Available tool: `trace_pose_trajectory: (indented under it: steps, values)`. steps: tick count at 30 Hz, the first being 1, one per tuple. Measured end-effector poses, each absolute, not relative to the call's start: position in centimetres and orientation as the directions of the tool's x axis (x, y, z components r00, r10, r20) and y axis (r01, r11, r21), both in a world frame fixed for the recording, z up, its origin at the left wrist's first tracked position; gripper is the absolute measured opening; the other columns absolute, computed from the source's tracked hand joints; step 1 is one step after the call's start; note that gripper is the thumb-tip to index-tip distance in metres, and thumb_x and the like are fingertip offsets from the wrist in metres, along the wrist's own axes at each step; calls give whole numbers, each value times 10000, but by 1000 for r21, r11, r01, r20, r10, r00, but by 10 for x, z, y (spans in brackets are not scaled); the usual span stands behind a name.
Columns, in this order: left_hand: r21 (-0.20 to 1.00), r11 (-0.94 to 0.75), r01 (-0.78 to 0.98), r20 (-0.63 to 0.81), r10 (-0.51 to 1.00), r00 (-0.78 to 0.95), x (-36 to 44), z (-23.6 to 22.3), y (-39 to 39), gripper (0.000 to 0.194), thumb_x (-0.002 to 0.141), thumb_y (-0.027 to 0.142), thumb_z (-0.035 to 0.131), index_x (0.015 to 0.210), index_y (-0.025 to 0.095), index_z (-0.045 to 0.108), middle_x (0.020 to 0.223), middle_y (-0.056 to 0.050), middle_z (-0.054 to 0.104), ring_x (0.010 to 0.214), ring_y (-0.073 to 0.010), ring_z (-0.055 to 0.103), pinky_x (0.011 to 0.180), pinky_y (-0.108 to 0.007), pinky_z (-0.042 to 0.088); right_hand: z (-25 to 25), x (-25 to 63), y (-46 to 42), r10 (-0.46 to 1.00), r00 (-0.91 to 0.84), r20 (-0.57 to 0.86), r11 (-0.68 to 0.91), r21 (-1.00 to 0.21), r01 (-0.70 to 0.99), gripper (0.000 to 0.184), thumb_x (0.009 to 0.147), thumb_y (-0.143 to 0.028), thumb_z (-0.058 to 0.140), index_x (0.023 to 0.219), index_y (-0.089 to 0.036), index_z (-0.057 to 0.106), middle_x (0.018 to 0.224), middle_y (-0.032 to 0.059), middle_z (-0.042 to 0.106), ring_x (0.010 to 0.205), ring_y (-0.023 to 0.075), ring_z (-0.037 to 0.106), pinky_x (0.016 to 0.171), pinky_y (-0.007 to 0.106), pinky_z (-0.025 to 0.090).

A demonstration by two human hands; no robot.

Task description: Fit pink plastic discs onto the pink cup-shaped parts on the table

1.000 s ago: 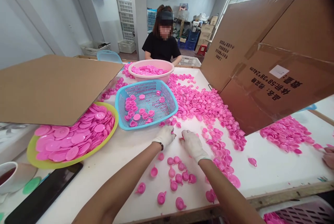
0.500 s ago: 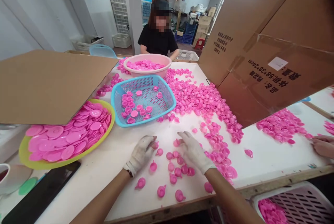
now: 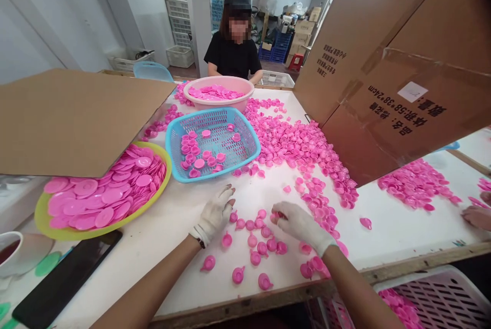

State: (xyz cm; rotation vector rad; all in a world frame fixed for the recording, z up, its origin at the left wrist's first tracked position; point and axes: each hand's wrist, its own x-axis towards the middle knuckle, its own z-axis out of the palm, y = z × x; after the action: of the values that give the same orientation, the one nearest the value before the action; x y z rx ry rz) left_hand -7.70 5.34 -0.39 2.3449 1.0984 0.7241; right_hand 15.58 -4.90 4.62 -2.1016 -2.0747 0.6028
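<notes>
Both my hands wear white gloves and rest on the white table (image 3: 383, 237) among small pink plastic caps (image 3: 255, 239). My left hand (image 3: 214, 215) lies flat with its fingers stretched out toward the blue basket (image 3: 215, 177), its fingertips beside a cap and nothing in it. My right hand (image 3: 301, 224) has its fingers curled in a pinch on one pink cap at the edge of the loose cluster. A large pile of the same caps (image 3: 303, 150) spreads across the table beyond my right hand.
The blue basket holds several caps. A yellow-green tray (image 3: 115, 224) of pink discs sits left under a cardboard flap (image 3: 76, 119). A pink basin (image 3: 218, 105), a seated co-worker (image 3: 233, 55), a big cardboard box (image 3: 402, 63), a phone (image 3: 65, 278), another person's hand (image 3: 475, 215).
Both hands drew back from near the basket toward me. The left hand spread flat; the right hand shifted right and curled onto a cap.
</notes>
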Motion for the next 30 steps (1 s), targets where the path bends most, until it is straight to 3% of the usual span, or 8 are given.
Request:
trace_pose_trajectory:
  steps: [4, 8, 11, 15, 21, 26, 28, 30]
  values:
    - [416, -607, 677, 155, 781, 604, -55, 2, 81, 399, 850, 69, 395, 1209, 164, 540, 1300, -121, 532, 1160, -201, 536, 997, -345, 438, 39, 153, -74, 978, -36, -203, -50, -402, 915, 214, 748, -68, 465, 867, -184, 600, 853, 35, 597, 774, 156, 548, 684, 246, 373]
    - [408, -558, 722, 70, 808, 585, -20, 4, 101, 505, 813, -12, 377, 1271, 165, 495, 1321, -164, 505, 998, -212, 623, 907, -379, 471, 33, 171, -74, 989, 119, -83, -144, -477, 867, 322, 806, -60, 394, 1043, -178, 578, 982, 74, 584, 889, 175, 553, 798, 277, 399]
    - [432, -501, 750, 2, 832, 555, -6, 6, 110, 418, 824, -7, 369, 1179, 102, 562, 1146, -201, 611, 937, -234, 644, 864, -390, 476, 28, 178, -68, 981, 181, -73, -194, -467, 863, 352, 787, -49, 423, 1078, -168, 582, 1023, 96, 564, 936, 194, 538, 816, 287, 388]
    - [501, -426, 753, -52, 854, 518, -14, 9, 112, 260, 833, 73, 450, 1020, 93, 629, 935, -143, 680, 877, -216, 646, 826, -350, 479, 17, 170, -66, 977, 179, -116, -213, -497, 841, 246, 754, -41, 463, 880, -171, 630, 869, 67, 556, 773, 174, 526, 730, 280, 378]
    - [642, -335, 690, -95, 858, 505, -45, 5, 90, 167, 784, 144, 493, 816, 140, 657, 644, -2, 633, 602, -129, 586, 569, -219, 453, 15, 167, -70, 970, 224, -100, -228, -704, 673, 127, 727, -140, 555, 827, -183, 620, 770, 32, 560, 770, 183, 509, 767, 314, 384]
    - [698, -341, 629, 13, 885, 465, -59, 5, 80, 172, 740, 126, 486, 640, 153, 623, 714, -40, 621, 755, -168, 589, 701, -275, 465, 38, 167, -62, 936, 336, -105, -228, -908, 352, 375, 903, -433, 328, 1080, -186, 548, 878, 56, 604, 723, 166, 579, 657, 302, 458]
    - [720, -338, 606, 64, 902, 428, -60, 12, 70, 157, 765, 174, 488, 736, 154, 641, 823, -65, 634, 814, -185, 597, 755, -306, 468, 50, 161, -58, 906, 376, -196, -199, -979, -31, 447, 896, -544, 325, 1060, -196, 553, 882, 54, 612, 724, 158, 599, 647, 293, 475]
    - [774, -330, 541, 105, 909, 404, -58, 27, 52, 183, 805, 238, 478, 849, 163, 639, 874, -64, 636, 814, -185, 605, 757, -315, 474, 60, 151, -56, 881, 355, -313, -136, -886, -444, 427, 834, -586, 474, 988, -205, 587, 831, 33, 616, 711, 147, 600, 643, 276, 478]
